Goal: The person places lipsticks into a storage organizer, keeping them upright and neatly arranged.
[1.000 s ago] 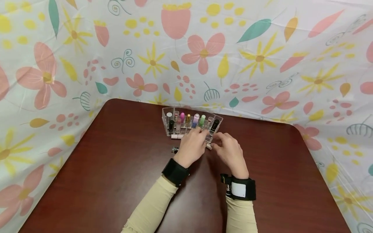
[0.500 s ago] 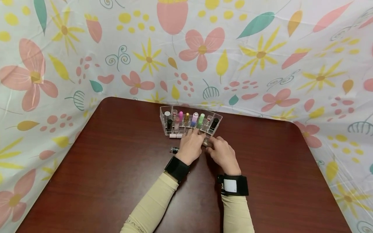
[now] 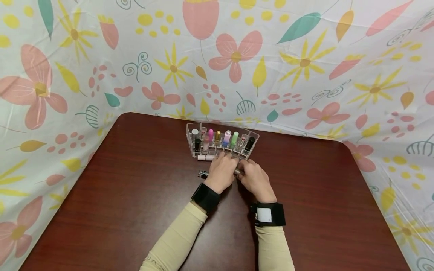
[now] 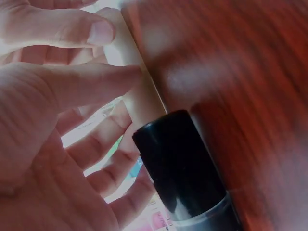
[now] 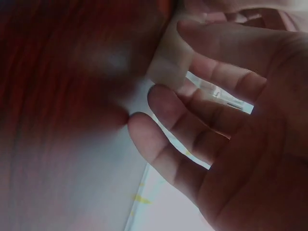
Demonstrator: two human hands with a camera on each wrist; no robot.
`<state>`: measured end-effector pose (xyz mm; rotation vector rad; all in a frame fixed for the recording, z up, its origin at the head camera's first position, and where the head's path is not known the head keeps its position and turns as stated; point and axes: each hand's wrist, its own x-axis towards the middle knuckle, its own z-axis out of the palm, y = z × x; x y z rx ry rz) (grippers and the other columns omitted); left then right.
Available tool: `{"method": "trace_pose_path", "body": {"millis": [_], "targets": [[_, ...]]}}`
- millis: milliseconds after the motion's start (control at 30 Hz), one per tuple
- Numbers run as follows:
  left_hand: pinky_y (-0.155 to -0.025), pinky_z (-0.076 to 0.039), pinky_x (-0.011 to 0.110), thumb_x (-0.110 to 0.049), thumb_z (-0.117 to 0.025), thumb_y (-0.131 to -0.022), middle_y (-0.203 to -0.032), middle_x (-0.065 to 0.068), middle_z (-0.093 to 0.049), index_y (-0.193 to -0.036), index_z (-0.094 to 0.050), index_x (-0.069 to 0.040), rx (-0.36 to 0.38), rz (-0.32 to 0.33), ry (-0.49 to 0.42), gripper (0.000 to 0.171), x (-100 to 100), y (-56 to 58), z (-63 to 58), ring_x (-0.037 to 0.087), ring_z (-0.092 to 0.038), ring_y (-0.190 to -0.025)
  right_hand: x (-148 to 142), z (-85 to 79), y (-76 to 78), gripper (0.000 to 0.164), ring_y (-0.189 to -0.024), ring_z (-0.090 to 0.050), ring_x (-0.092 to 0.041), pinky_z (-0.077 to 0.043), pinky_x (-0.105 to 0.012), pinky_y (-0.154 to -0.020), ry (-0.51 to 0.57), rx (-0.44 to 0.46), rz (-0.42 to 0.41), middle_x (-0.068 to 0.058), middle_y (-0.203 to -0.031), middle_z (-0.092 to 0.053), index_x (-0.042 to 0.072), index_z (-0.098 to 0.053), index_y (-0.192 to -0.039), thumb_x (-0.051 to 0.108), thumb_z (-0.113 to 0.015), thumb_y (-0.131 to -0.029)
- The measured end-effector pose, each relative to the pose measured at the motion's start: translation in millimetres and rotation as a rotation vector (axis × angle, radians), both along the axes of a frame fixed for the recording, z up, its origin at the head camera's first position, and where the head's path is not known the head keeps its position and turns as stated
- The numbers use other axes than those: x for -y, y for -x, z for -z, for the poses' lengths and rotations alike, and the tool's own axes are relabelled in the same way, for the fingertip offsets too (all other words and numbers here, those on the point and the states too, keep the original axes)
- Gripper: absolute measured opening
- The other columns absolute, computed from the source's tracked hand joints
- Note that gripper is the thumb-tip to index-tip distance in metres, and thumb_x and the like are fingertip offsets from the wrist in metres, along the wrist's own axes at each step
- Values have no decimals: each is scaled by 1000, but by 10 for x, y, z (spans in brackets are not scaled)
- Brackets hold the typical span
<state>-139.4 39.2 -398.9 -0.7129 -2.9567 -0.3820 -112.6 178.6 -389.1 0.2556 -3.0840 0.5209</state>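
Note:
My left hand [image 3: 222,171] and right hand [image 3: 255,180] meet in front of a clear lipstick organizer [image 3: 190,147]. Between them they hold a smooth beige cosmetic tube [image 4: 129,62], mostly covered by the hands in the head view. In the left wrist view both thumbs lie on the tube, with fingers behind it. The right wrist view shows the right thumb and fingers around the tube's end [image 5: 171,60], the other fingers spread below. A black-capped tube [image 4: 180,163] lies on the table beside the left hand, partly hidden by it in the head view.
Several lipsticks stand in the organizer, including a pink one [image 3: 211,134], a green one [image 3: 234,139] and a black one [image 3: 250,143]. A white tube [image 3: 205,158] lies along its front edge. Behind the brown table [image 3: 135,180] hangs a floral curtain [image 3: 234,75].
The right hand has moved left toward the left hand and now grips the beige tube's end. The left hand has stayed nearly in place. The head view has shifted slightly.

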Motion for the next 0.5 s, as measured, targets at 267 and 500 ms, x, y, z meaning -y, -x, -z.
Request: {"method": "trace_pose_path", "body": {"millis": [267,500], "targets": [[-75,-60,39,-7,-78,-81,-106,5,-70,-102,-73,-16,-6,61,-59,24,49,-52,-56,28,-64,-100,9,-59,-35,6,-76,-61,-22,-47,-36,-63,5,-9,-16,-8,-92,-64,9,-69,-94,14,-72,-94],[-79,-53,29,1,-71,-84,-99,1,-69,-104,-74,-16,-201,164,-211,26,310,-146,-520,23,-61,-90,-6,-506,-186,14,-77,-58,-18,-47,-33,-63,140,-146,-51,-4,-97,-63,13,-70,-105,13,-75,-92]]}}
